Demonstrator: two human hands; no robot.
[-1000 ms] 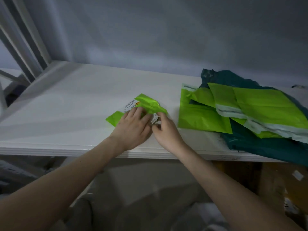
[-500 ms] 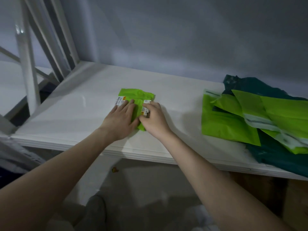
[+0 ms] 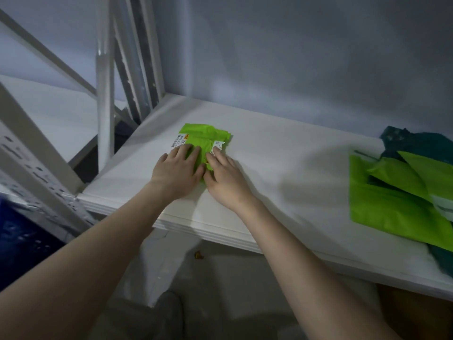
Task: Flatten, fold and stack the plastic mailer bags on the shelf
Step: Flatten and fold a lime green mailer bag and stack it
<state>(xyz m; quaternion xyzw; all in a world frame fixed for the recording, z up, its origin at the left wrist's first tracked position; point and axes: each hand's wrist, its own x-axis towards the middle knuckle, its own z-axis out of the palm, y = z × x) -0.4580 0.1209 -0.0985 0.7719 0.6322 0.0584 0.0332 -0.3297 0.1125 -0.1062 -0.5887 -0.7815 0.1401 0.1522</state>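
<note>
A small folded lime-green mailer bag with white label strips lies on the white shelf, left of its middle. My left hand lies flat on the bag's left half, fingers spread. My right hand presses flat on its right half, fingertips on a white label. Both hands hide the bag's near part. At the right edge lies a loose pile of lime-green mailer bags on dark teal bags.
White metal shelf uprights and diagonal braces stand at the left end. A perforated white post leans at the near left. A grey wall backs the shelf. Below the shelf edge I see a grey floor and brown cardboard.
The bag has gone from a loose, half-open shape to a compact folded packet. Both hands now press flat on it. The view has swung left, so the pile sits further right.
</note>
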